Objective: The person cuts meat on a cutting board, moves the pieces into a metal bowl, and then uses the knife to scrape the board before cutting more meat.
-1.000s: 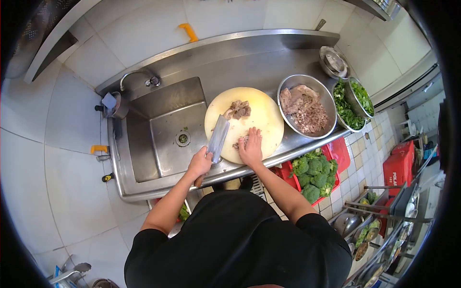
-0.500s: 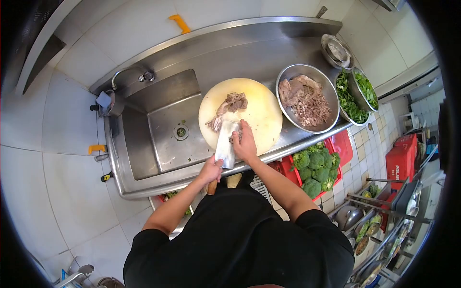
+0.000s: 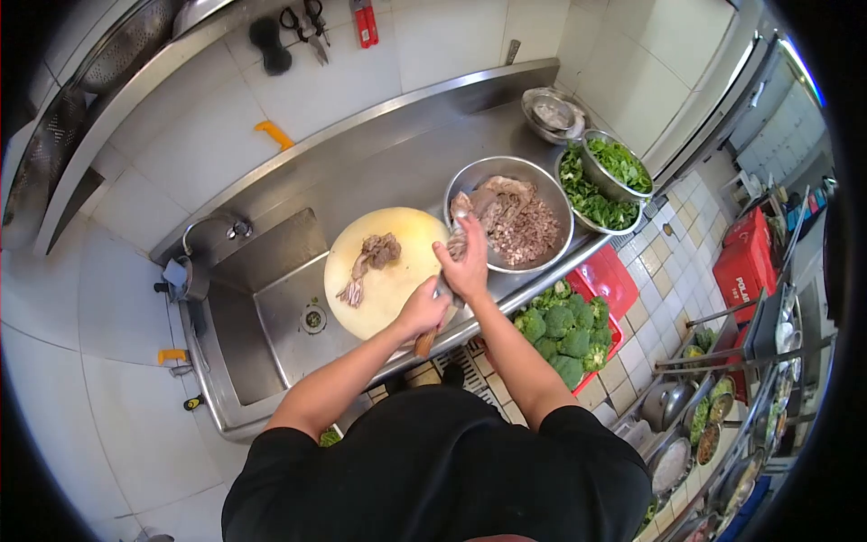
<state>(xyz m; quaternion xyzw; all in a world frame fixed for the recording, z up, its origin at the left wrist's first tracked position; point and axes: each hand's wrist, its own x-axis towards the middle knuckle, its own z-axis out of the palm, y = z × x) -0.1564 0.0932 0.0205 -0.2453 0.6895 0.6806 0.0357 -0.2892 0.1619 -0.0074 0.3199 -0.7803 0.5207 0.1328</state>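
Observation:
My left hand (image 3: 423, 309) is closed around a cleaver, its wooden handle (image 3: 426, 342) sticking out below the fist. Most of the blade is hidden between my hands. My right hand (image 3: 468, 269) is cupped at the left rim of a metal bowl (image 3: 567, 237), with sliced meat (image 3: 457, 242) showing between thumb and fingers. Larger meat pieces and a heap of chopped bits (image 3: 524, 230) fill the bowl. On the round cutting board (image 3: 395, 271) lies a piece of cooked-looking meat (image 3: 380, 250), with thin slices (image 3: 351, 291) at its lower end.
A steel sink (image 3: 275, 291) with a faucet (image 3: 237, 229) lies left of the board. Bowls of leafy greens (image 3: 596, 200) and stacked metal bowls (image 3: 553, 113) stand at the right. Below the counter edge, a red crate holds broccoli (image 3: 558, 318). Scissors (image 3: 307, 25) hang on the wall.
Both hands have moved from over the board toward the bowl, bringing the cleaver and sliced meat along. The larger meat piece stays on the board. The camera view has shifted.

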